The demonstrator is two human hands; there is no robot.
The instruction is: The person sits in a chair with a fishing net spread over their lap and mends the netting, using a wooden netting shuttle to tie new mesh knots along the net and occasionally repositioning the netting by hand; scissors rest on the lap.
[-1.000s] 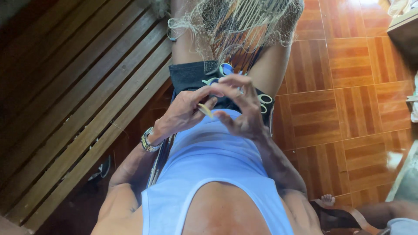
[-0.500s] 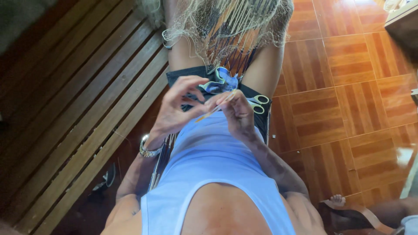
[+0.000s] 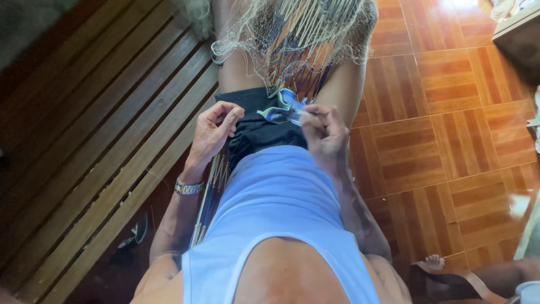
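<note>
I look down at my light blue top and dark shorts (image 3: 253,132). A pale fishing net (image 3: 292,34) with dark cords hangs over my knees. My left hand (image 3: 216,130), a metal watch on its wrist, hovers over my left thigh with its fingers loosely curled and nothing visible in them. My right hand (image 3: 325,135) pinches a thin pale stick (image 3: 308,114) just below the net's lower edge. A blue and pale green object (image 3: 283,110), possibly scissor handles, lies on my lap touching the right fingertips.
A slatted wooden bench (image 3: 95,124) runs along my left. Brown patterned floor tiles (image 3: 450,124) lie to the right. A bundle of thin cords (image 3: 212,188) hangs by my left hip. Another person's foot (image 3: 433,262) is at the bottom right, dark furniture (image 3: 520,39) at the top right.
My hands, close together over my lap before, have separated. The left hand has drawn away to the left and opened; the right has stayed by the net with the stick.
</note>
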